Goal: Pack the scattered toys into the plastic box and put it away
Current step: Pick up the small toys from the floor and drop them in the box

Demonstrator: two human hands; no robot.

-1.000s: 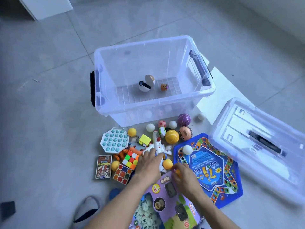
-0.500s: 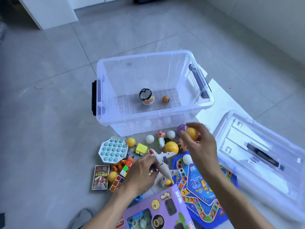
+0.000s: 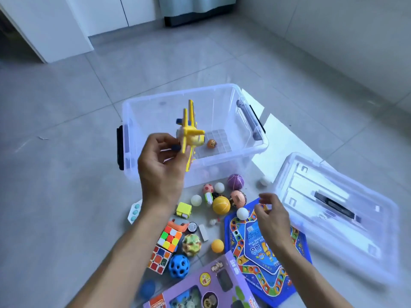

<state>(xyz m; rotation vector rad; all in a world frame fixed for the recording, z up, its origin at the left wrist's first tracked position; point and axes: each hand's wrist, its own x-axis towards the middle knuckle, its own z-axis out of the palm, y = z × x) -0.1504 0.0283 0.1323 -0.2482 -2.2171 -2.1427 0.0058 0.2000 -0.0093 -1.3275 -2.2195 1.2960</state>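
While left hand (image 3: 163,172) pinches plane (image 3: 189,134) by wing, we hold it over box (image 3: 222,98) rim, nose toward opening so it can drop inside. Right hand (image 3: 272,216) empty, fingers loosely apart, low over board (image 3: 262,252) beside white ball (image 3: 242,213), likely next pick. Box open on floor, lid (image 3: 333,210) beside it; orange toy (image 3: 211,143) inside. Cubes (image 3: 170,238), balls, purple carton (image 3: 211,285) unpacked.
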